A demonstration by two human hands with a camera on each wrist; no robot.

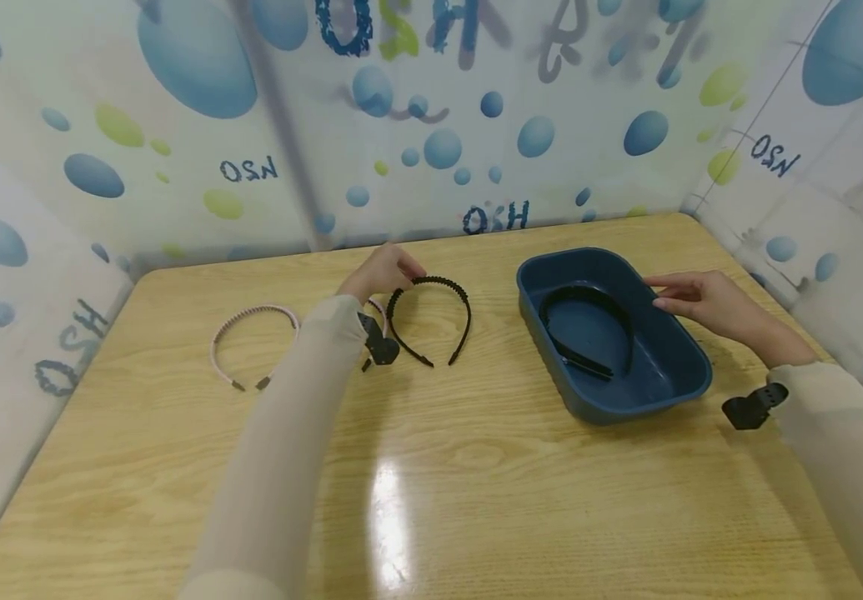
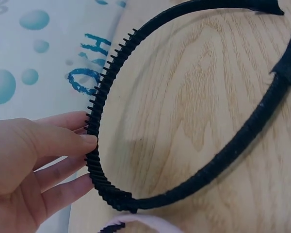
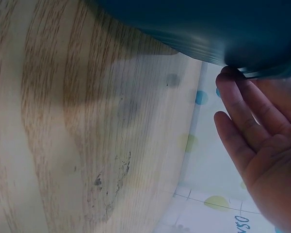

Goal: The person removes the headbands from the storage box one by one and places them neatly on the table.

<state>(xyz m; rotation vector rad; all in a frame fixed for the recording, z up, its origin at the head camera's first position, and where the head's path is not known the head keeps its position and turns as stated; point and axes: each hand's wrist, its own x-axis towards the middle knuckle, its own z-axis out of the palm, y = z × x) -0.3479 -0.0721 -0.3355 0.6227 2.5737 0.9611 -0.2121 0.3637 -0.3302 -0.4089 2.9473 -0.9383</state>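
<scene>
This is an indoor nook, closed in like a booth; whether it belongs to a home, an office or a studio cannot be told. A white wall covering printed with blue and green droplets [image 1: 416,187] and blue "H2O" lettering [image 1: 496,217] rises behind and on both sides of a pale yellow-brown wood-grain desk [image 1: 476,500]. Thin dark grid lines [image 1: 782,75] cross the right side, and a white light reflection [image 1: 389,525] shines on the desk's smooth top.

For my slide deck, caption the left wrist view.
A left hand pinches a black headband by its ridged curve; a pale pink headband shows at the bottom edge.
</scene>
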